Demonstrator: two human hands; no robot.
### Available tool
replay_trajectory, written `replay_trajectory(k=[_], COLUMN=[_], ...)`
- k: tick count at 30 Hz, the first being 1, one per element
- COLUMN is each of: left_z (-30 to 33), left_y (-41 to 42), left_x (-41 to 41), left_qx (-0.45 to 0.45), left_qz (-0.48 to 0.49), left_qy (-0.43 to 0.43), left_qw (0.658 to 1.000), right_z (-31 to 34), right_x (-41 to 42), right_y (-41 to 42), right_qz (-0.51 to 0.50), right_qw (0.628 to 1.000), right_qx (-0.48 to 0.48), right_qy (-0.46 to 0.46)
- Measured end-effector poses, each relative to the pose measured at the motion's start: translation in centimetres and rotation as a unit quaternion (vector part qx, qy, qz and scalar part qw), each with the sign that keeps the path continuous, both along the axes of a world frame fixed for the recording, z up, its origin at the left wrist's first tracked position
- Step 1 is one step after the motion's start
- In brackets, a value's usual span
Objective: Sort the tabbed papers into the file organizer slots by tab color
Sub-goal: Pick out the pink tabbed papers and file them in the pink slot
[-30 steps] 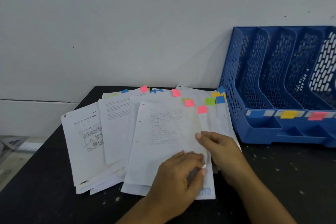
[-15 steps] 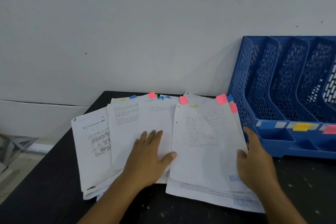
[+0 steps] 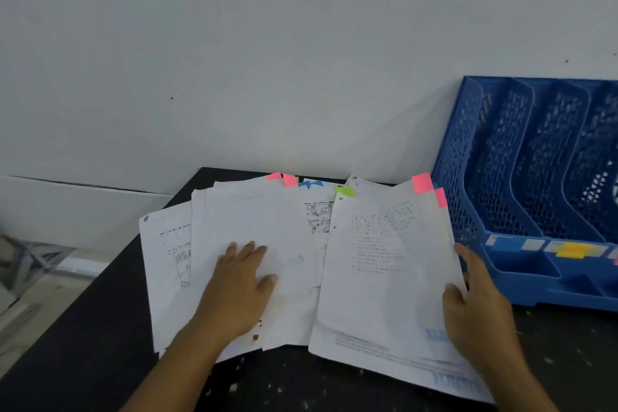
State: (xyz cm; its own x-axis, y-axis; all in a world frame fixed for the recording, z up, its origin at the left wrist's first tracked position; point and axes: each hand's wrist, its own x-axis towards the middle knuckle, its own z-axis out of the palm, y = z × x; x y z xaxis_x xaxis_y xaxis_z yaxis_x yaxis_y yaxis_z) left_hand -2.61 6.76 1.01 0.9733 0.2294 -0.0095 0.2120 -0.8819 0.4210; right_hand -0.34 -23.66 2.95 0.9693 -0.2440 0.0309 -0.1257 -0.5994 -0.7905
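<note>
- The right hand (image 3: 481, 311), lower right of the frame, grasps the right edge of a small bundle of pink-tabbed sheets (image 3: 391, 271), thumb on top and fingers apparently underneath; this looks like the pink group being drawn clear of the rest.
- The left hand (image 3: 240, 281), centre of the frame, lies flat and released, palm down with fingers spread on the remaining pile of papers (image 3: 267, 234); it grips nothing, and I judge it is pinning the loose sheets so they do not slide along with the bundle.
- That pile is fanned across the black desk (image 3: 100, 328), so the tabs show along its far edge: pink tabs (image 3: 287, 179), a blue tab (image 3: 311, 183) and a green tab (image 3: 346, 191).
- The bundle's own pink tabs (image 3: 422, 183) sit at its upper right corner, just beside the organizer's left wall.
- The blue file organizer (image 3: 495, 157) stands at the right of the frame against the wall, its slots opening upward.
- The visible slots look empty; no paper shows in them, though the rightmost part is cut off by the frame.
- Labels on the front lip mark the slots: a blue label (image 3: 505, 242) on the left and a yellow label (image 3: 573, 249) next to it; a sliver of pink shows at the frame's edge, probably the target slot.
</note>
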Motion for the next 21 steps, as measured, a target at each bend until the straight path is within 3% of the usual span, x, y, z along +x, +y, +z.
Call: replay_trajectory(k=[2, 5, 12, 17, 21], left_z=[-0.3, -1.4, -1.6, -1.2, 0.7], left_y=[-1.5, -2.8, -2.6, -2.6, -3.0], left_x=[0.3, 1.1, 1.2, 1.1, 0.5], left_qx=[-0.034, -0.001, -0.025, -0.08, -0.19], left_qz=[-0.024, -0.039, -0.005, 0.054, 0.072], left_qy=[-0.028, -0.004, -0.038, -0.072, -0.168], left_qw=[0.999, 0.999, 0.999, 0.993, 0.965], right_z=[-0.1, -0.4, -0.6, -0.7, -1.0], right_x=[0.0, 0.0, 0.1, 0.2, 0.4], right_y=[0.1, 0.1, -0.3, -0.3, -0.1], right_qz=[0.003, 0.013, 0.015, 0.015, 0.02], right_qw=[1.0, 1.0, 1.0, 1.0, 0.999], right_qx=[-0.005, -0.012, -0.01, 0.008, 0.028], right_qy=[-0.004, -0.002, -0.001, -0.009, -0.009])
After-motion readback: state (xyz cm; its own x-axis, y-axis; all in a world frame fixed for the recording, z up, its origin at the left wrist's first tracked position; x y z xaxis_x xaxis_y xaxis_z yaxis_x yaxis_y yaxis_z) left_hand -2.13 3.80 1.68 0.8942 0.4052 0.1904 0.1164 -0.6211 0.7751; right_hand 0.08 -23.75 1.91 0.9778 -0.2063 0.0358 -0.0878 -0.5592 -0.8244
